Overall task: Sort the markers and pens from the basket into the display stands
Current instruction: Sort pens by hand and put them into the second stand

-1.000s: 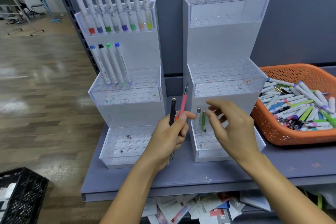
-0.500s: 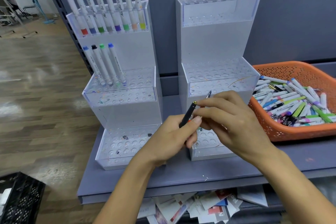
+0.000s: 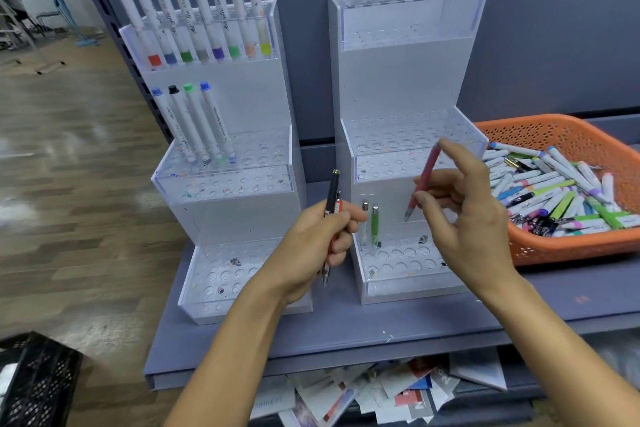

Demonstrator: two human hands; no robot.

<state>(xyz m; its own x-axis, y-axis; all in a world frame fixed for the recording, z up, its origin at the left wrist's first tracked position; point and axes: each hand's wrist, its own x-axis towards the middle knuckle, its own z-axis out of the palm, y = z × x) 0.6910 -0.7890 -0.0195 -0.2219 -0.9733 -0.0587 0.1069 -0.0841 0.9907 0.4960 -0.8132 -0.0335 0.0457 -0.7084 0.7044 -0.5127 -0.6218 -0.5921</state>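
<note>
White markers (image 3: pixel 194 10) left of the clear, round-holed stand (image 3: pixel 408 80) read "Acrylic Marker"; left grip (image 3: pixel 311 246) clamps black pen (image 3: pixel 331 194), right grip (image 3: pixel 467 218) pinches pink pen (image 3: pixel 425 177).

Looks like a stationery shop to me. Grey metal shelving (image 3: pixel 346 329) carries two tiered acrylic display stands (image 3: pixel 405 80) holding markers (image 3: pixel 194 125), and an orange basket (image 3: pixel 568 246) heaped with pens sits alongside

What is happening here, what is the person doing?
A person is sorting pens. The right hand pinches a pink pen, tip down, in front of the right clear acrylic stand, where a green pen stands in the lowest tier. The left hand grips a black pen. The orange plastic basket holds many markers.
</note>
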